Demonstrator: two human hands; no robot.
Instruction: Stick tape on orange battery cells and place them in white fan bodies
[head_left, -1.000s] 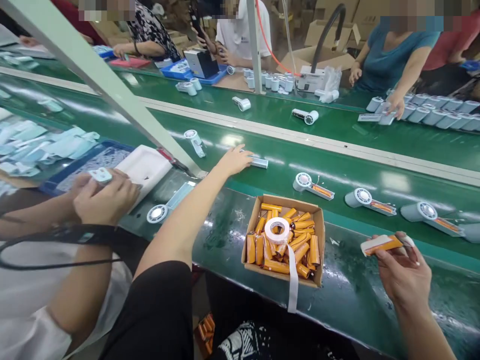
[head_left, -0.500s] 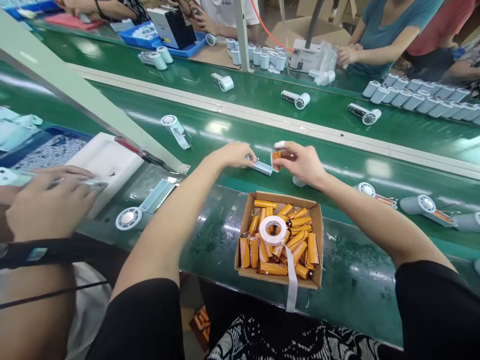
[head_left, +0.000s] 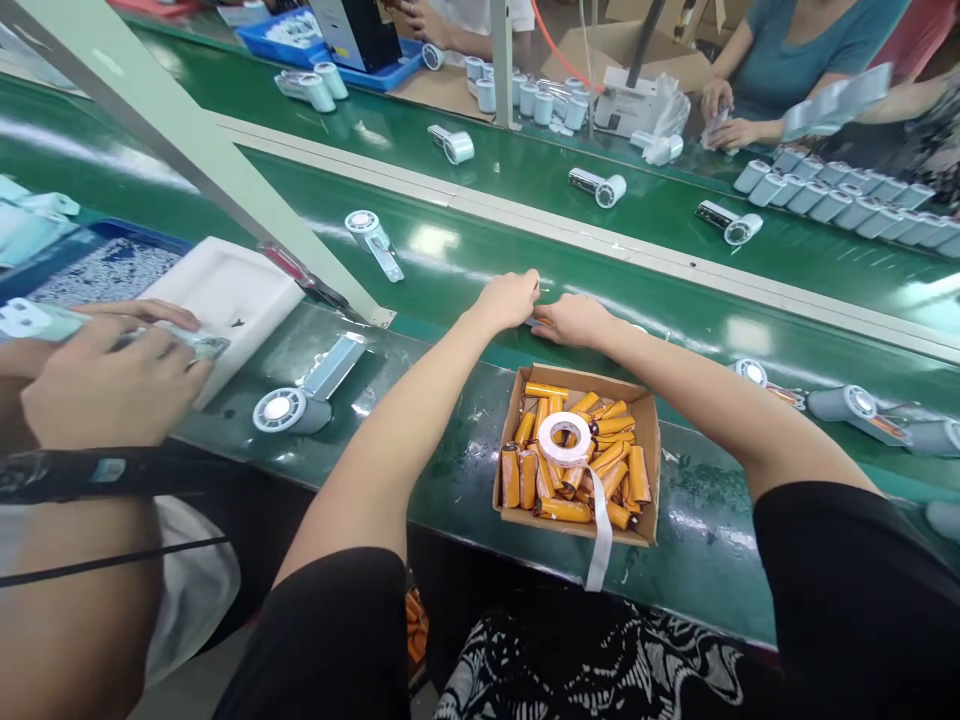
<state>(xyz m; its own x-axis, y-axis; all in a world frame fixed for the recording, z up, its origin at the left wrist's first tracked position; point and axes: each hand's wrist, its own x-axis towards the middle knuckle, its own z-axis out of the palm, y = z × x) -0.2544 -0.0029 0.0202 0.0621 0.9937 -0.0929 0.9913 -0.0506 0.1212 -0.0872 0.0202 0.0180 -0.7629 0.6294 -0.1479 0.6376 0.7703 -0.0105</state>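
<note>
My left hand [head_left: 510, 298] and my right hand [head_left: 571, 320] meet on the green conveyor belt [head_left: 465, 260], just beyond a cardboard box [head_left: 577, 452] full of orange batteries. Both hands are curled down over a small pale fan part on the belt, which they mostly hide. A sliver of orange shows between the fingertips. A roll of white tape [head_left: 565, 438] lies on top of the batteries, its loose end hanging over the box's near wall.
A co-worker's hands [head_left: 105, 380] at my left hold a pale fan part near a white tray [head_left: 225, 295]. Pale handheld fans [head_left: 300, 400] lie along the belt, some at right with orange batteries [head_left: 862, 408]. Other people work across the far belt. A slanted metal post [head_left: 195, 150] crosses left.
My right hand has carried the orange battery down to the part under my left hand, and both hands now press together on the belt. The view has shifted slightly.
</note>
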